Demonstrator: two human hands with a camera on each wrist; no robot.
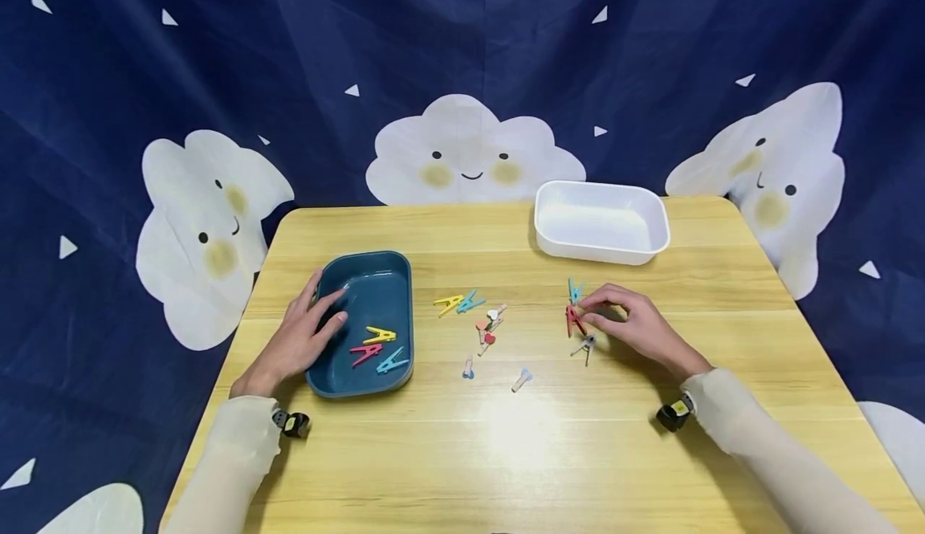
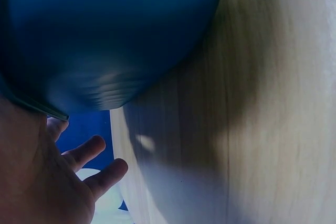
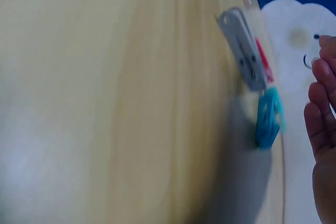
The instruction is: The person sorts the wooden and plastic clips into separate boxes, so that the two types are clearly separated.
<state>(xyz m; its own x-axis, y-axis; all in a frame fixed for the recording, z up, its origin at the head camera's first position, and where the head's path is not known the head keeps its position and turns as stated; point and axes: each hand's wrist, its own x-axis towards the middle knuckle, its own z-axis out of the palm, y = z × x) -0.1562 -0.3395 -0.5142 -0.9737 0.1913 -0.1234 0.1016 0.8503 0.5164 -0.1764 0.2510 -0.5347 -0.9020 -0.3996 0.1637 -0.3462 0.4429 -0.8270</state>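
Facing a dark-blue cloth (image 1: 318,28) printed with white clouds, beyond a pale wooden table (image 1: 405,470). At far left, spreading the left hand (image 1: 289,345) wide over the left rim of a teal tray (image 1: 376,256), laying thumb and forefinger inside and leaving other fingers outside the wall, possibly steadying it. Seeing inside that tray a crimson clip (image 1: 366,352), a yellow clip (image 1: 380,334) and a light-blue clip (image 1: 392,361), loose on its floor.

Passing rightward, finding another yellow clip (image 1: 450,303) just beside another light-blue clip (image 1: 470,302), then small wooden pegs (image 1: 519,382) with heart tips, scattered across mid-table.

Further right, coming to the red clip (image 1: 574,321) on the table, between a blue clip (image 1: 575,291) on its far side and a grey clip (image 1: 588,344) on its near side. Judging by thin, hard-looking arms, probably weighing next to nothing, staying stiff, flexing only at the spring, hardly risking breakage, but perhaps twisting under an off-centre pinch. Likely holding best across the middle, near the spring; squeezing the splayed ends, probably opening the mouth instead. Behind, seeing a white tray (image 1: 592,253) near the table's far edge.

Lastly, bending thumb and forefinger of the right hand (image 1: 636,325) narrow, right at the red clip; not being able to tell touching from actual pinching.
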